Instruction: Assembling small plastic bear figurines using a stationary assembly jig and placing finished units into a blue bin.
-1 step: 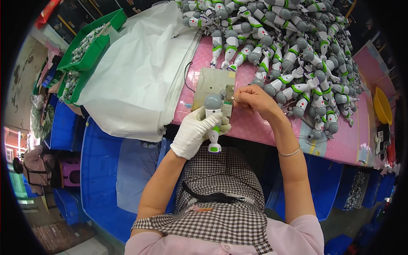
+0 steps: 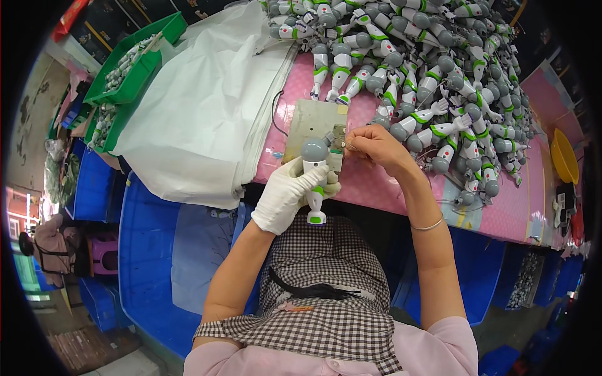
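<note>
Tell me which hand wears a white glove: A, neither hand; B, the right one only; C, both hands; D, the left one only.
D: the left hand, gripping the grey, white and green toy part, is in a white glove, while the right hand working beside it is bare, with a thin bangle on its wrist.

I noted green crates (image 2: 135,69) beyond the table's far-left corner, blue bins (image 2: 147,250) below its near edge, a yellow bowl (image 2: 564,156) at its right edge.
</note>
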`<action>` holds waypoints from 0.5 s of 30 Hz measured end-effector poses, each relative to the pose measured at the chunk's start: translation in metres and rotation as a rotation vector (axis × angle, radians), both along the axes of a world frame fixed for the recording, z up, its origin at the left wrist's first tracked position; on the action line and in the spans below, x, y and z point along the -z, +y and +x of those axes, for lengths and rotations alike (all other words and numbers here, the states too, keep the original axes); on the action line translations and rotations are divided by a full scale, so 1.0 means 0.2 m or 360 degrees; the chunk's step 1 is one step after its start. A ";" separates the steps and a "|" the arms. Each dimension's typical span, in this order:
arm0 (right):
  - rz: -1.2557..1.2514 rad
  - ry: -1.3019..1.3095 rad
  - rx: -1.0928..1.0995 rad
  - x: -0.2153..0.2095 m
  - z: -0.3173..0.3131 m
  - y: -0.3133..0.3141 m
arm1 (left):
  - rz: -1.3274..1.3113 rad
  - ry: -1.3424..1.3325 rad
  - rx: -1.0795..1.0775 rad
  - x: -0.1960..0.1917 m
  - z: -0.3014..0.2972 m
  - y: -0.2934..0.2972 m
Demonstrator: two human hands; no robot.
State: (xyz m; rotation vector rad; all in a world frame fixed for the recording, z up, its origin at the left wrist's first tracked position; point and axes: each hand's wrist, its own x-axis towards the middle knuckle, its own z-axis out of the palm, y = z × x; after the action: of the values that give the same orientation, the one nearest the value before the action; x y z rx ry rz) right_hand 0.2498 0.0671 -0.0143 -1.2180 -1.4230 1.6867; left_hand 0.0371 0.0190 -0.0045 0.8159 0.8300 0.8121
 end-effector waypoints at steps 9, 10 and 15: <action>0.0749 -0.0480 0.0458 0.04 -0.06 -0.08 | 0.0027 0.0036 -0.0016 0.01 0.04 0.00; 0.1454 -0.0902 0.0735 0.03 -0.10 -0.12 | 0.0011 0.0057 -0.0014 0.01 0.02 0.00; 0.1695 -0.0672 0.0970 -0.19 -0.09 -0.22 | -0.0204 -0.0590 -0.0275 -0.04 -0.41 -0.09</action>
State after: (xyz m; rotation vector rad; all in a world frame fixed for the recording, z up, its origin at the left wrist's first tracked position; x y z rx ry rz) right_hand 0.2325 0.0239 0.0229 -1.1681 -1.5971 0.1517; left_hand -0.0457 0.0005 0.0029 0.4637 0.6182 1.0154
